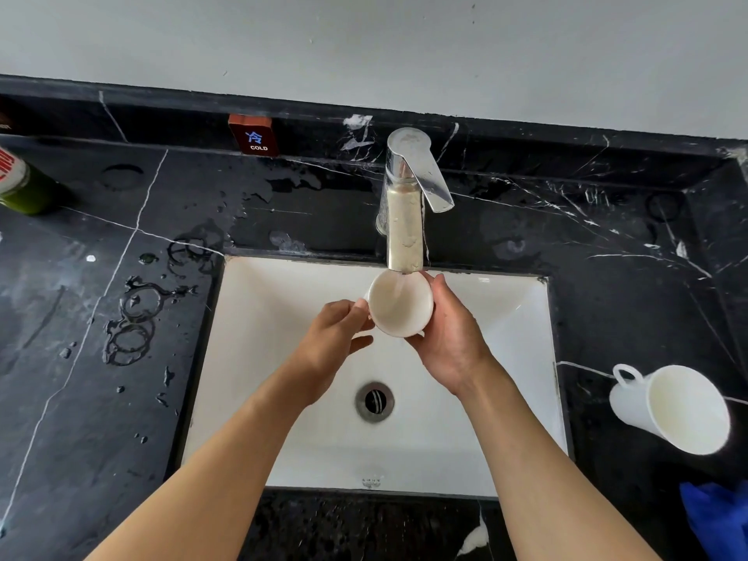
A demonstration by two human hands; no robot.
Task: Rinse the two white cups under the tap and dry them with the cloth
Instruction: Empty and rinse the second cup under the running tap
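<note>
Cup under tap: we hold white cup, mouth up, tilted toward twelve o'clock.
Grips: left hand and right hand clasp it.
Second cup: on bench, four o'clock.

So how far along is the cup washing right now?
Nothing looks finished yet. One white cup is held by the left hand and right hand under the running tap over the sink. The second cup waits on the counter, unrinsed or not I cannot tell. The blue cloth lies unused; drying remains.

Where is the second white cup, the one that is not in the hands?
The second white cup stands on the black counter, right of the sink, beside the blue cloth.
</note>
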